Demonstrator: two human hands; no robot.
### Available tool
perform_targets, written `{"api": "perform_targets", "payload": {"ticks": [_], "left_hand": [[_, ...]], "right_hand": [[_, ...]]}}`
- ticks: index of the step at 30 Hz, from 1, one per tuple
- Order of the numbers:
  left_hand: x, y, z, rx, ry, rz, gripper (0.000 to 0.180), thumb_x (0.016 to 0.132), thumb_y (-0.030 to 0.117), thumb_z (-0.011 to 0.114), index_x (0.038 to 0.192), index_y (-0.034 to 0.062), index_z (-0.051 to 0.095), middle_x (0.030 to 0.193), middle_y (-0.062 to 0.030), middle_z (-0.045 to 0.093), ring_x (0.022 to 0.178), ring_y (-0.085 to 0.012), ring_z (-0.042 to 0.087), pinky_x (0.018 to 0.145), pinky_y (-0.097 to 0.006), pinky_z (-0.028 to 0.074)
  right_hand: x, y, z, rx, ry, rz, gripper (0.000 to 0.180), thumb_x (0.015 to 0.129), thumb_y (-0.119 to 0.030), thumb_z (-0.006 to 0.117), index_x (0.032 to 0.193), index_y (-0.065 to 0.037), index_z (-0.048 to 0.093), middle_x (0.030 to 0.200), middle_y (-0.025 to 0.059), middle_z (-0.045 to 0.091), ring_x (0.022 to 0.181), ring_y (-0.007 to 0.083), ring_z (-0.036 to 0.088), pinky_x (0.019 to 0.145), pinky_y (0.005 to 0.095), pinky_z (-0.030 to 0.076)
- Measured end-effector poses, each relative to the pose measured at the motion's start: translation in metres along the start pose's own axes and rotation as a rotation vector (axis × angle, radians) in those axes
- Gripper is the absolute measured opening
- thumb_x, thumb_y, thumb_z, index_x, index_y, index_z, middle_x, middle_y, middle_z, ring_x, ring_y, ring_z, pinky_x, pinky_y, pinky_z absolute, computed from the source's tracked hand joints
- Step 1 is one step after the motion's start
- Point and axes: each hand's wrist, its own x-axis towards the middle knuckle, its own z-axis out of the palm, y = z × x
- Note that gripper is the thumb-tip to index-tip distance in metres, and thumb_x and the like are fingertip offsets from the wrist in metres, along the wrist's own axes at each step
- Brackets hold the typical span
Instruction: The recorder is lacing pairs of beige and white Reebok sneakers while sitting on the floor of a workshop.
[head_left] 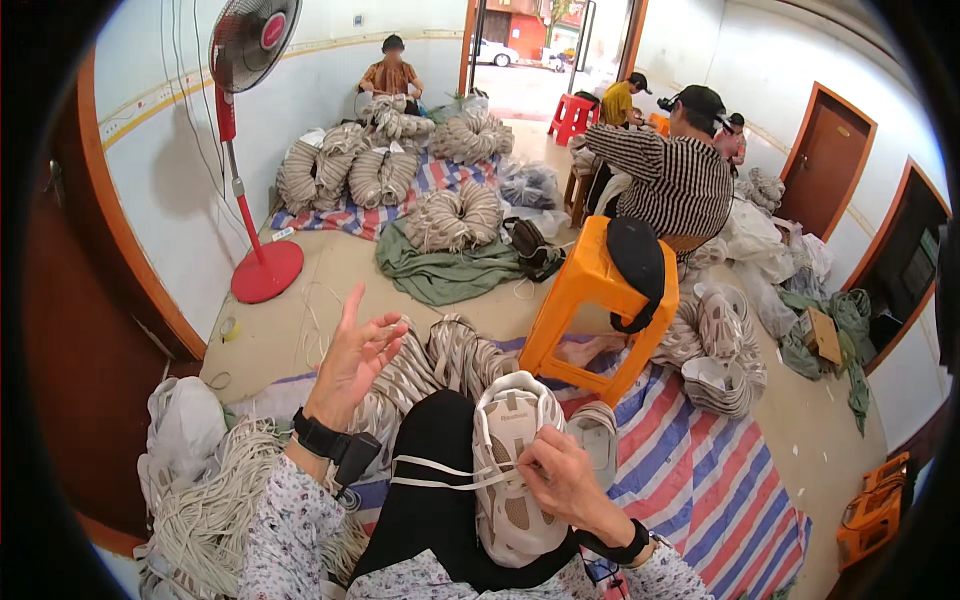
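The right hand (562,482) pinched a lace (455,487) over the shoe (503,510); the left hand (348,366) hung open, well left of it.

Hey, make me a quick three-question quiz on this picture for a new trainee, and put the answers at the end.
1. Which hand is at the laces of the shoe on the person's lap?

2. True or false: the left hand is raised and open, away from the shoe.

3. What colour is the stool standing beyond the shoe?
A) green
B) orange
C) white

Key:
1. The right hand.
2. True.
3. B, orange.
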Motion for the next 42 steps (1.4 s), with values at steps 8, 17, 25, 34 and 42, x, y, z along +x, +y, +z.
{"api": "perform_targets", "payload": {"ticks": [8,17,25,34,42], "left_hand": [[-0.014,0.004,0.004,0.012,-0.020,-0.001,0.096,0.082,-0.001,0.062,0.160,0.0226,0.013,0.120,-0.0150,0.055,0.103,-0.0239,0.061,0.083,-0.031,0.053],[-0.002,0.038,0.024,-0.060,-0.118,0.091,0.083,0.090,0.010,0.066,0.158,0.0207,0.019,0.118,-0.0116,0.058,0.106,-0.0211,0.062,0.085,-0.032,0.054],[0.032,-0.036,-0.076,-0.098,0.226,-0.028,0.021,0.091,0.013,0.069,0.108,0.0011,0.067,0.099,-0.0057,0.067,0.089,-0.0143,0.065,0.075,-0.024,0.055],[0.019,-0.046,-0.076,-0.084,0.233,-0.054,0.015,0.091,0.011,0.069,0.103,0.0019,0.069,0.094,-0.0032,0.068,0.084,-0.0111,0.065,0.072,-0.021,0.055],[-0.007,-0.027,-0.055,-0.012,0.162,-0.021,0.019,0.093,0.014,0.066,0.108,0.0015,0.067,0.091,-0.0021,0.067,0.080,-0.0087,0.063,0.070,-0.019,0.052]], "right_hand": [[-0.006,0.003,0.004,0.003,0.039,-0.007,0.012,0.075,0.002,0.070,0.083,-0.003,0.061,0.080,0.0116,0.054,0.076,0.0322,0.058,0.067,0.0392,0.045],[-0.006,0.010,0.003,0.047,0.020,0.029,0.014,0.075,0.004,0.068,0.082,-0.002,0.057,0.079,0.0117,0.050,0.074,0.0325,0.055,0.067,0.0399,0.042],[0.002,-0.002,0.003,0.009,0.009,0.087,0.016,0.075,0.004,0.071,0.084,-0.003,0.060,0.077,0.0101,0.050,0.075,0.0306,0.054,0.070,0.0377,0.040],[0.002,0.000,0.004,0.019,0.054,0.059,0.013,0.076,0.005,0.071,0.082,-0.002,0.062,0.077,0.0089,0.052,0.070,0.0248,0.054,0.063,0.0333,0.043],[-0.002,0.006,0.003,0.054,0.041,0.067,0.011,0.076,0.004,0.072,0.082,0.000,0.062,0.077,0.0085,0.053,0.068,0.0225,0.056,0.060,0.0324,0.044]]}}
